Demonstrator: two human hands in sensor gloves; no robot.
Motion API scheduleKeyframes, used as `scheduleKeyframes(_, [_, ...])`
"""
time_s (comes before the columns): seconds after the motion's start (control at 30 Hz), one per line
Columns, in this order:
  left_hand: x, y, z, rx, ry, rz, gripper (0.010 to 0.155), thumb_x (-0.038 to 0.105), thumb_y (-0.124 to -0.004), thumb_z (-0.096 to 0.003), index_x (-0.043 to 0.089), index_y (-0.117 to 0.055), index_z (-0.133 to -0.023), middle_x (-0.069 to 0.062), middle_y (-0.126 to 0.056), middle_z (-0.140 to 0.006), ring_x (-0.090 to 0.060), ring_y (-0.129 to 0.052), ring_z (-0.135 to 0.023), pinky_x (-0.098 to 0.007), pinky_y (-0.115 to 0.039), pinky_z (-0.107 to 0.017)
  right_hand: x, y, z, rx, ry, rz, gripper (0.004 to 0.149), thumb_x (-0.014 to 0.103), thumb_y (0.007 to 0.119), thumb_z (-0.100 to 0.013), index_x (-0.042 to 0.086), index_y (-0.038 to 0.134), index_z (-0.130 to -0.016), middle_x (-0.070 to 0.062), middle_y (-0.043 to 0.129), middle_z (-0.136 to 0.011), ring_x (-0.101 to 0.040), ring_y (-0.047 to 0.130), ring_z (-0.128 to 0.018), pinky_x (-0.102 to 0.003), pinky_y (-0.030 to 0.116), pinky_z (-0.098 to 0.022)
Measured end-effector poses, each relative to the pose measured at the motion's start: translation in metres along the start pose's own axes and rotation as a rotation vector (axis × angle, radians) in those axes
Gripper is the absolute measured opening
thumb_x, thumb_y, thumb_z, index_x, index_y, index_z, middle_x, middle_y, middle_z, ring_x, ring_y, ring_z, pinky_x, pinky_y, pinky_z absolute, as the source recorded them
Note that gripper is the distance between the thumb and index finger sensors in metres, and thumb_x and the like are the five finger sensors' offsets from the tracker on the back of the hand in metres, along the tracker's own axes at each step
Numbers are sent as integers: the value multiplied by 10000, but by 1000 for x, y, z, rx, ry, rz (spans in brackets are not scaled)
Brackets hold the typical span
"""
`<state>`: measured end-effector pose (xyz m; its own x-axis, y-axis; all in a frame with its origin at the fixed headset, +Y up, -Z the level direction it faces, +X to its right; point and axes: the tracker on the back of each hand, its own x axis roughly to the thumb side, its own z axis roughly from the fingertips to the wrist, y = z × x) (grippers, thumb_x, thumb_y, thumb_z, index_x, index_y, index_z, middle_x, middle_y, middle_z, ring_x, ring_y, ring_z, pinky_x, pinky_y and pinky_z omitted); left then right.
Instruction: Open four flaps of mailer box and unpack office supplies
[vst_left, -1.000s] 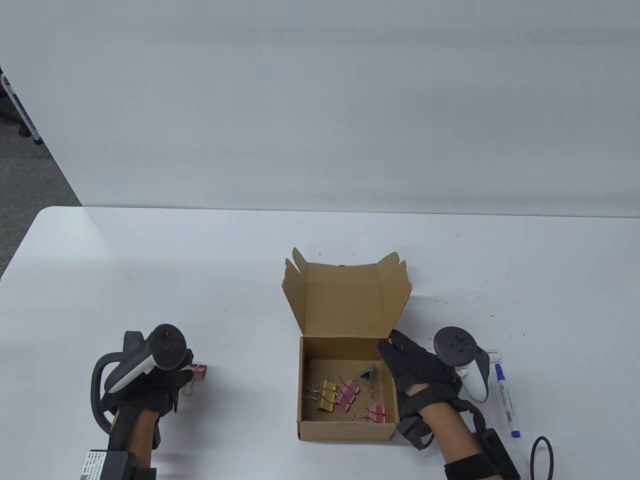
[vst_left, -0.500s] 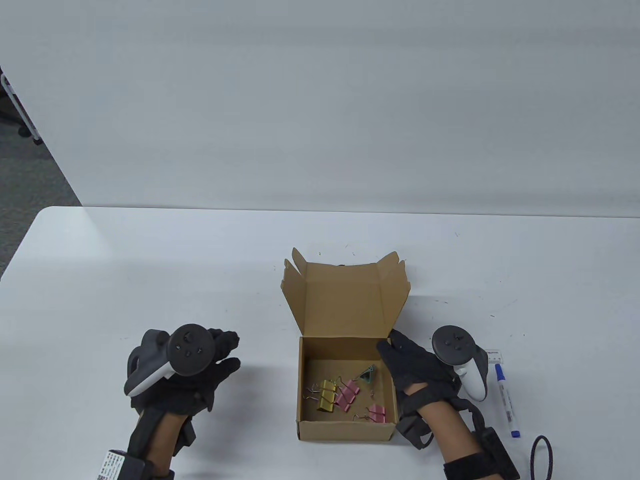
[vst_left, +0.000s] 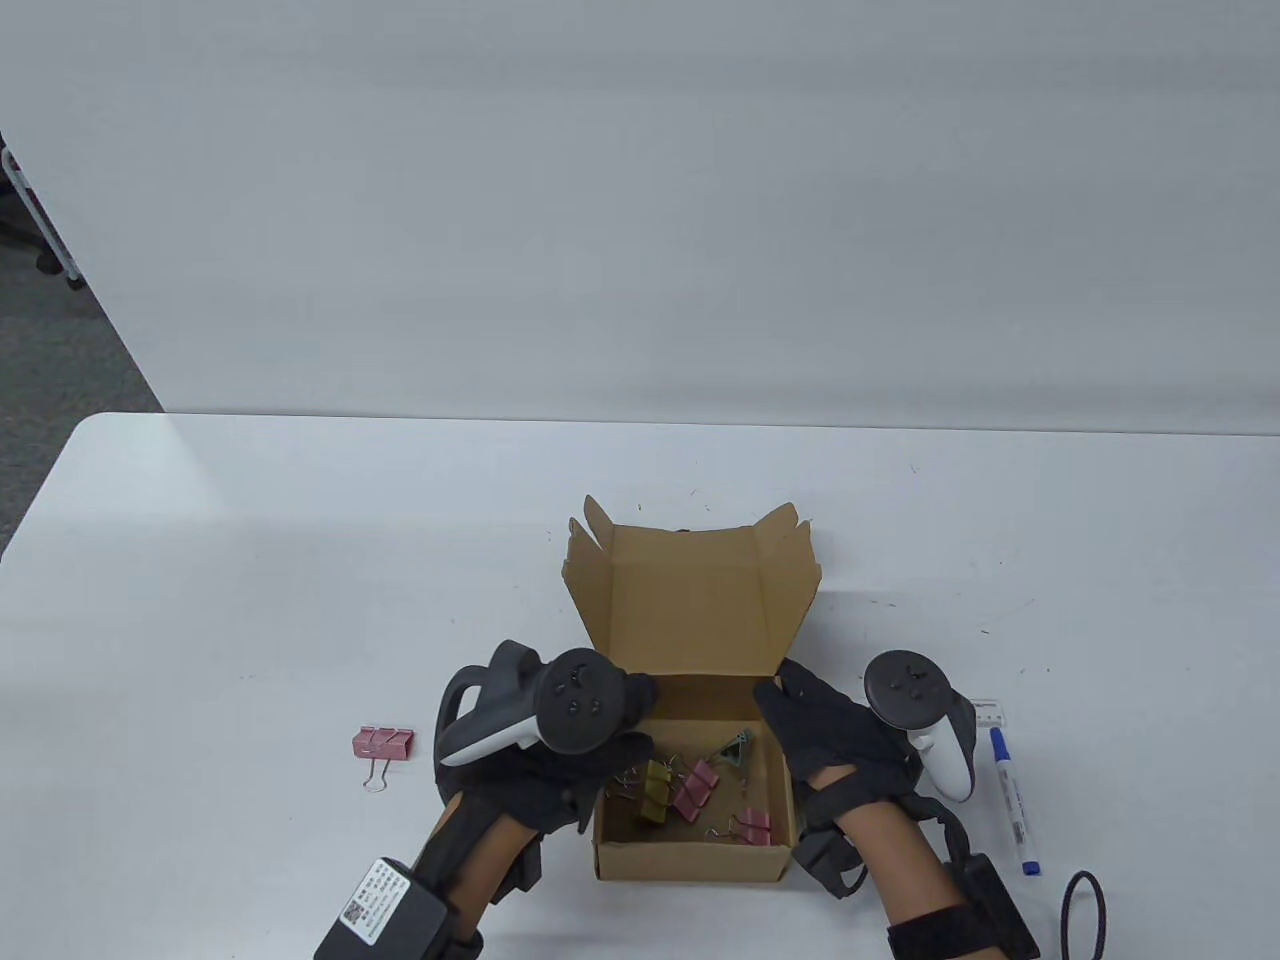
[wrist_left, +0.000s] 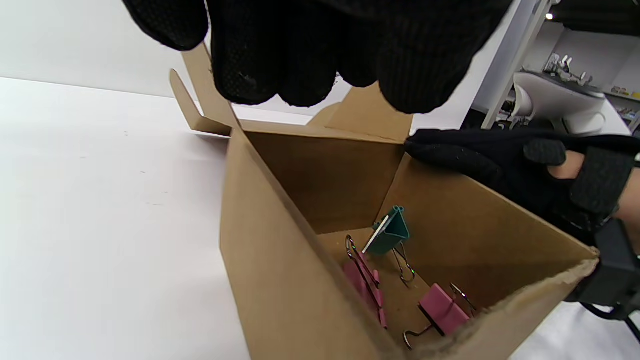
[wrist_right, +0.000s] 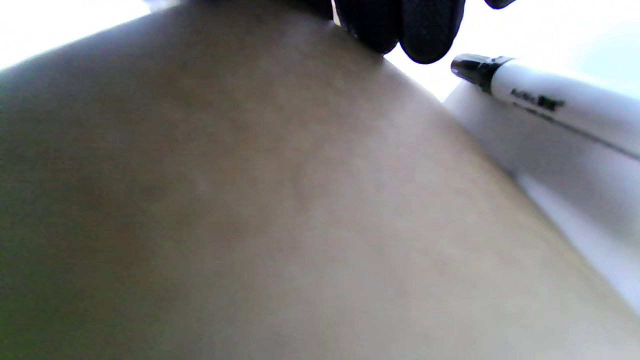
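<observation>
**Reaching into the open mailer box**

Working from the near edge outward: your left hand (vst_left: 590, 745) hangs over the box's near-left corner, above the left wall, with the tracker (vst_left: 560, 702) on its back. In the left wrist view its fingers (wrist_left: 300, 55) are bunched and loosely curled above the opening, and they hold nothing.

Your right hand (vst_left: 835, 735) lies along the outside of the box's right wall, fingers straight and pressed together, fingertips at the far-right corner of the rim. The right wrist view shows only blurred cardboard and the white pen barrel beside it.

The mailer box (vst_left: 690, 860) sits at the table's near middle, its opening upward. Its lid (vst_left: 690, 600) stands tilted back from the far wall, with the side flaps spread at its top corners. Inside lie a yellow binder clip (vst_left: 655, 790), a pink binder clip (vst_left: 695, 788) touching it, another pink clip (vst_left: 750, 827) near the front-right corner, and a green binder clip (vst_left: 738, 748) toward the far right.

Left of the box, well apart, a lone pink clip (vst_left: 382, 743) rests on the white table (vst_left: 300, 560), its body lengthwise left to right, its wire handle pointing toward you.

Right of your right hand, a blue-capped pen (vst_left: 1012, 798) lies with its long axis running near to far, beside a dark cord loop (vst_left: 1085, 912) at the near edge.
</observation>
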<state>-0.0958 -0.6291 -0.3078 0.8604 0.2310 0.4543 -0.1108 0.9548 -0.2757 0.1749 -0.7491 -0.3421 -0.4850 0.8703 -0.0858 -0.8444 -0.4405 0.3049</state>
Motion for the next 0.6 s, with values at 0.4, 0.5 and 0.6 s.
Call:
scheduleKeyframes(0.4, [36, -33, -51, -144, 6, -46, 590, 467, -884, -606, 274, -655, -1115, -98, -781, -1136, -416, -805, -1001, -660, -582, -740, 0, 0, 0, 3, 1, 0, 601, 459, 651, -663, 93, 505, -1116, -221, 555, -1105, -536, 606, -948, -704, 433, -680])
scheduleKeyframes(0.5, [42, -40, -60, -170, 23, -67, 599, 468, -883, -605, 268, -649, -1119, -99, -779, -1137, -417, -804, -1002, -661, -582, -740, 0, 0, 0, 3, 1, 0, 600, 459, 650, -664, 93, 505, -1116, -221, 555, -1105, -536, 606, -948, -703, 433, -680])
scheduleKeyframes(0.6, [47, -47, -67, -197, 32, -74, 608, 469, -881, -606, 268, -637, -1125, -101, -773, -1143, -420, -800, -1005, -662, -581, -740, 0, 0, 0, 6, 0, -1, 602, 459, 651, -663, 91, 503, -1117, -222, 555, -1105, -537, 605, -948, -703, 433, -681])
